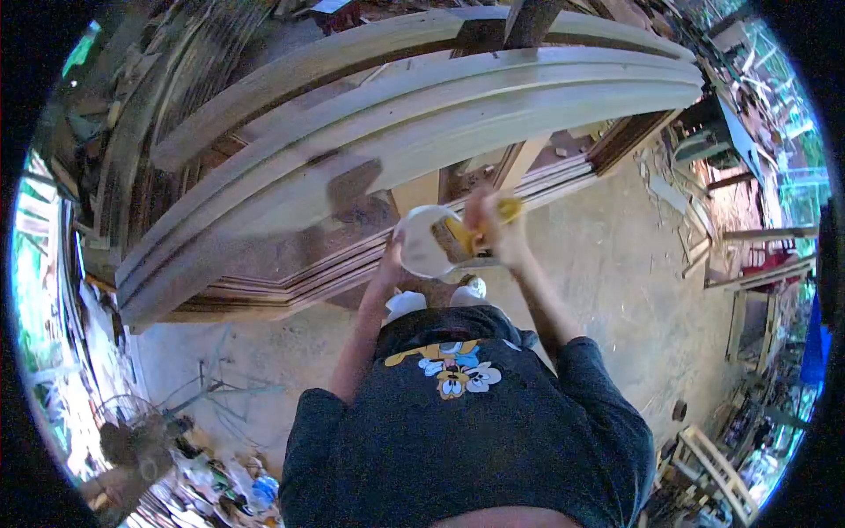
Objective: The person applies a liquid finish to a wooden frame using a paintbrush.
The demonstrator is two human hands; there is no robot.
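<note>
My left hand (393, 255) is closed on the left rim of a round whitish container (422, 251) in front of my body. A brush (456, 238) with brownish bristles and a yellow part lies over the container's opening. Its yellow handle is in my right hand (495, 229), which is blurred by motion, with a yellow end showing beyond the fingers. Just past both hands stands a large wooden frame with a curved, pale moulded top (422, 114). Whether the bristles touch the container's contents cannot be made out.
Straight grooved rails (554, 182) run along the frame's near side. Wood scraps (664, 194) lie on the concrete floor (581, 255) at the right. A thin metal stand (220, 387) and a dark fan-like object (132, 449) are at the lower left. A pale wooden frame (713, 466) leans lower right.
</note>
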